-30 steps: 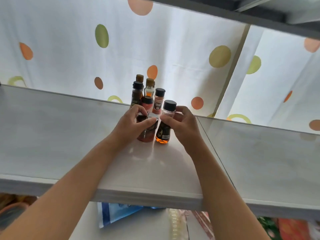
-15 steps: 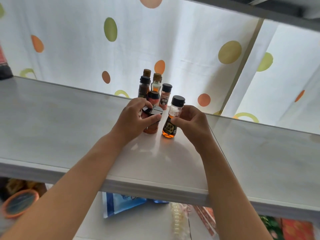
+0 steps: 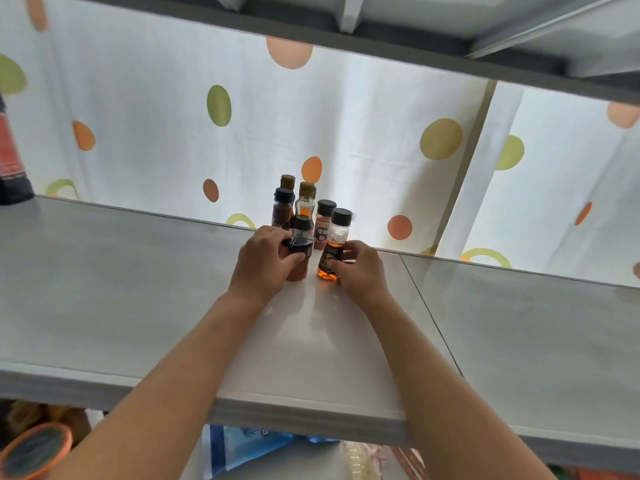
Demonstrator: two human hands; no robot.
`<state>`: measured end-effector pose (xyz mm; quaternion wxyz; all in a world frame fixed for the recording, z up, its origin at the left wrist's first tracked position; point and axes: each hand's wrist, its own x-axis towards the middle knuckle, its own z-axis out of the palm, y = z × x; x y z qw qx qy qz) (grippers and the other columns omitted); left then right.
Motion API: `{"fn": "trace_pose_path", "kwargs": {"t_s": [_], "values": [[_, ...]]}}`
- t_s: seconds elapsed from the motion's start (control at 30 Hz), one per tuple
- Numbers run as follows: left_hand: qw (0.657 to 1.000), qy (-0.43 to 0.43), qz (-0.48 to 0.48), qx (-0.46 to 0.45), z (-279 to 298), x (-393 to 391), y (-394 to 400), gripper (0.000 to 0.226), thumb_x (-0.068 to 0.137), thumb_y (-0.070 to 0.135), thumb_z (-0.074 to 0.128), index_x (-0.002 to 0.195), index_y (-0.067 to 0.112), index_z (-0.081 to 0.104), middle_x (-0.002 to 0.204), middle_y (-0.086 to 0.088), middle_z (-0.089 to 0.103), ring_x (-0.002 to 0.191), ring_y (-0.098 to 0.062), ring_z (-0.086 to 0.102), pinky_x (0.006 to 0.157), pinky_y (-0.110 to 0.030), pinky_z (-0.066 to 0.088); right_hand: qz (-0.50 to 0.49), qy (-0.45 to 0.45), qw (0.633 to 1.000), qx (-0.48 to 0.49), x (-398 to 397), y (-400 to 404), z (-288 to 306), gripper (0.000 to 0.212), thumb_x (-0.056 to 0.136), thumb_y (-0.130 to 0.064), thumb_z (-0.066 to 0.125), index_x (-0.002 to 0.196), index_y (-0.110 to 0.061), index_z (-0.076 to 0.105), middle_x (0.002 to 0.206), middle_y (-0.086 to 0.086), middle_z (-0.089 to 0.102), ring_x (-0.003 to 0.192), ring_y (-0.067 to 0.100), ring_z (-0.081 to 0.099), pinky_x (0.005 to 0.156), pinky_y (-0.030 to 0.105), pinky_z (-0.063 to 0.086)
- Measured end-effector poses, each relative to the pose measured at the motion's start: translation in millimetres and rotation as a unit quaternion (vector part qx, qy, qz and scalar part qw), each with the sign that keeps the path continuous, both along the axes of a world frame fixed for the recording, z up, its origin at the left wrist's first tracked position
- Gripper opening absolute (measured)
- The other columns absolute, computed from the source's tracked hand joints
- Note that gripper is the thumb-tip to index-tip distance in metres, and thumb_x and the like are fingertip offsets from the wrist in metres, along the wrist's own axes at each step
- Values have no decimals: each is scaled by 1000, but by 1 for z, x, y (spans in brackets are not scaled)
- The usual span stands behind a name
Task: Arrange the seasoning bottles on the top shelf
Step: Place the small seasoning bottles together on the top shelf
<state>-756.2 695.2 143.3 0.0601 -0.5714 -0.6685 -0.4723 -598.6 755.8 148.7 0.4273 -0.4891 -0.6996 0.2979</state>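
Several small seasoning bottles stand clustered mid-way along the white top shelf (image 3: 138, 306), near its back edge. My left hand (image 3: 263, 265) grips a red-filled bottle with a black lid (image 3: 297, 252) at the front left of the cluster. My right hand (image 3: 360, 268) holds an amber-liquid bottle with a black cap (image 3: 333, 251) at the front right. Behind them stand a pink powder bottle (image 3: 322, 220), a clear cork-topped bottle with orange liquid (image 3: 305, 204) and a dark bottle (image 3: 282, 211). Another cork-topped bottle (image 3: 287, 181) is mostly hidden at the back.
A spotted white curtain (image 3: 311, 116) hangs right behind the shelf. A dark red-labelled package (image 3: 10, 161) stands at the far left of the shelf. Another shelf board (image 3: 450, 32) runs overhead. Below the shelf lie a blue bag (image 3: 249, 448) and an orange-rimmed lid (image 3: 34, 448).
Both hands have kept their hold on the two front bottles. The amber bottle has shifted slightly away from the red one, and my view has tilted down and back.
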Motion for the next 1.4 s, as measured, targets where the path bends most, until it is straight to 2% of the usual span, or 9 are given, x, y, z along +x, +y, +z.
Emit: {"fn": "trace_pose_path", "kwargs": {"t_s": [0.07, 0.23, 0.37, 0.53, 0.67, 0.87, 1.17, 1.3, 1.4], "values": [[1000, 1, 11, 12, -2, 0, 4, 42, 77, 20, 79, 115, 7, 65, 110, -11, 66, 99, -27, 60, 82, -24, 38, -6, 8, 1000, -5, -9, 10, 0, 33, 80, -10, 74, 112, -13, 70, 98, 2, 69, 94, 20, 66, 87, 33, 53], [999, 4, 23, 28, -9, -2, 13, 36, 80, 21, 75, 108, 7, 59, 102, -10, 64, 92, -27, 59, 75, -27, 39, -10, 5, 1000, 14, -31, 28, -4, 29, 83, -8, 68, 112, -11, 71, 103, 4, 74, 92, 18, 66, 75, 21, 41], [999, 10, 28, 26, -11, -5, 21, 35, 82, 23, 73, 107, 8, 53, 99, -9, 62, 89, -27, 57, 71, -27, 37, -14, 37, 999, 26, -39, 38, -14, 25, 83, -9, 67, 108, -13, 72, 100, 2, 75, 95, 18, 67, 80, 26, 47], [999, 9, 33, 32, -14, -7, 28, 36, 81, 25, 74, 106, 10, 53, 99, -5, 60, 86, -22, 53, 71, -26, 36, -17, 44, 998, 30, -41, 52, -18, 28, 88, -11, 66, 116, -16, 69, 99, -2, 69, 92, 13, 60, 77, 20, 39], [999, -3, 36, 37, -15, -8, 29, 37, 80, 25, 74, 107, 11, 53, 100, -1, 57, 84, -13, 46, 71, -24, 34, -34, 37, 998, 26, -44, 60, -20, 30, 91, -18, 66, 121, -20, 68, 90, -1, 63, 87, 17, 59, 74, 23, 37], [999, -16, 30, 34, -14, -8, 30, 38, 80, 24, 75, 108, 10, 53, 105, -4, 58, 92, -22, 55, 74, -26, 37, -70, 32, 997, -6, -45, 68, -21, 38, 89, -28, 71, 122, -11, 65, 108, 6, 69, 102, 22, 63, 83, 26, 42], [1000, -12, 24, 16, -13, -8, 28, 46, 80, 28, 75, 115, 11, 51, 112, -4, 57, 100, -22, 54, 76, -25, 37, -75, -7, 997, -12, -47, 64, -19, 43, 86, -20, 71, 125, -6, 59, 112, 6, 66, 96, 17, 56, 80, 23, 37], [999, 10, 24, 24, -12, -7, 26, 60, 82, 32, 70, 132, 12, 44, 134, -3, 51, 121, -23, 48, 92, -35, 42, -82, -55, 995, 0, -48, 56, -16, 52, 85, -20, 71, 129, -3, 51, 119, 10, 61, 99, 20, 54, 79, 25, 37], [999, 31, 25, 30, -10, -5, 26, 61, 84, 26, 65, 138, 10, 40, 147, -5, 41, 140, -25, 32, 110, -42, 33, -78, -90, 993, 24, -50, 48, -14, 46, 84, -22, 71, 122, -4, 51, 116, 10, 58, 92, 21, 52, 75, 27, 37]]}}
